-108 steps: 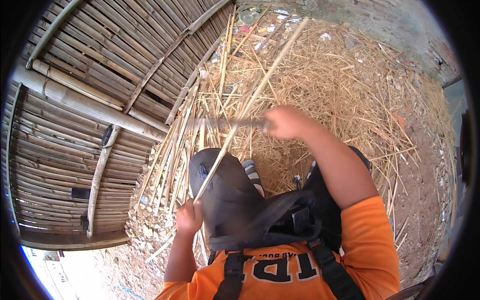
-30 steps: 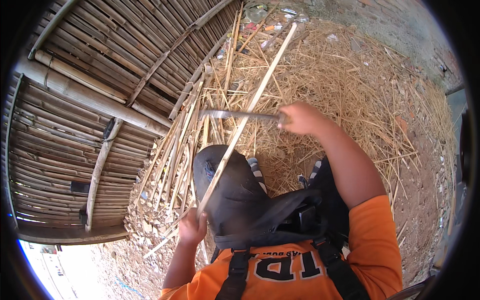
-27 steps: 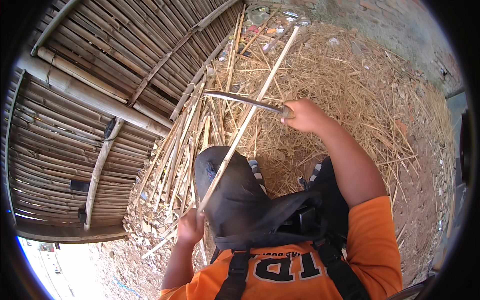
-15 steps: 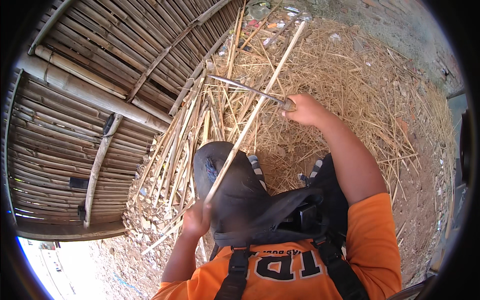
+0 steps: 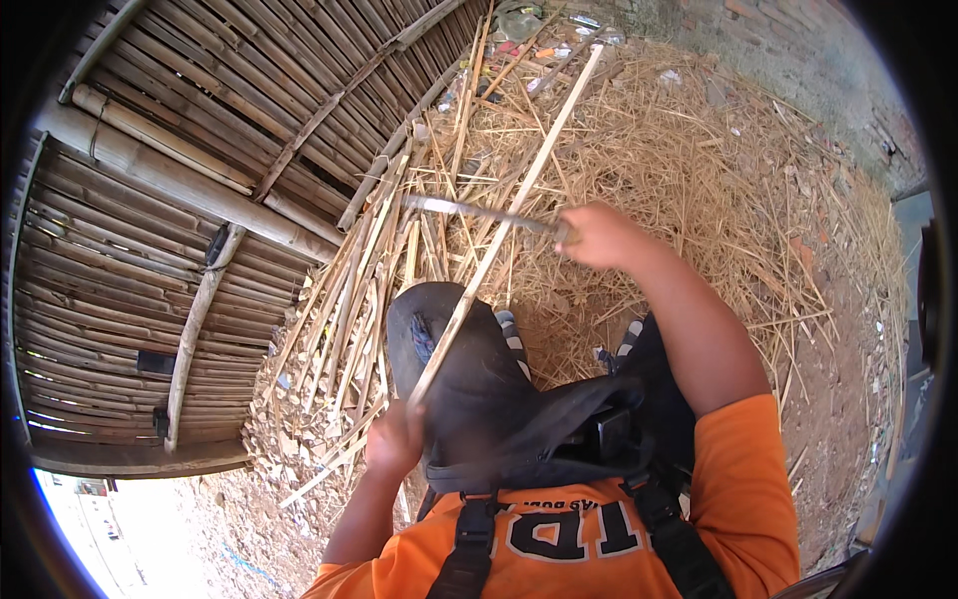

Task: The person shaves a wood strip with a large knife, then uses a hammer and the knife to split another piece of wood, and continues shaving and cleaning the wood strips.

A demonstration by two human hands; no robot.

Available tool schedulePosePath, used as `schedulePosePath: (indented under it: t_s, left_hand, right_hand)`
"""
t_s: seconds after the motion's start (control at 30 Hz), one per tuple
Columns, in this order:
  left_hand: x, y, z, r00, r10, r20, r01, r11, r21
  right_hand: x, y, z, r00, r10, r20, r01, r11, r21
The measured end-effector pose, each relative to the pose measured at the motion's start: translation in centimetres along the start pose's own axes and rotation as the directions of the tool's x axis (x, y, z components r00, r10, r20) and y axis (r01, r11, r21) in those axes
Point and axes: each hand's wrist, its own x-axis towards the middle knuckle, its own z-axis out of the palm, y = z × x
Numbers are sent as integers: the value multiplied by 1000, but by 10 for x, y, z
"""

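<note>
A long pale bamboo strip (image 5: 544,155) runs slantwise from my left hand, over my raised knee, toward the far side. Its near end is in my left hand (image 5: 395,439), whose fingers are closed around it beside the thigh. My right hand (image 5: 597,237) grips the handle of a long-bladed knife (image 5: 479,211). The blade points left and crosses the strip about midway along, and motion blurs it slightly. Whether the edge touches the strip I cannot tell.
Split bamboo strips (image 5: 344,290) lie piled on the ground to the left, by a bamboo slat wall (image 5: 150,200). Straw and shavings (image 5: 689,170) cover the ground ahead. A brick wall (image 5: 788,45) bounds the far right. Bits of litter (image 5: 519,48) lie at the far end.
My right hand and the knife have moved a little nearer to me along the strip, and the blade's tip has dropped. The left hand and the strip have hardly shifted.
</note>
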Motion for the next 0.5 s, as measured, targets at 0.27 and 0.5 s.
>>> schedulePosePath:
  t_s: [0.27, 0.5]
  left_hand:
    - [16, 31, -31, 972, 64, 224, 13, 946, -324]
    - [52, 74, -32, 980, 72, 186, -28, 973, -229]
  right_hand:
    - [-19, -19, 15, 901, -428, -69, 406, 889, -212]
    - [-32, -25, 1, 886, -446, -127, 403, 876, -264]
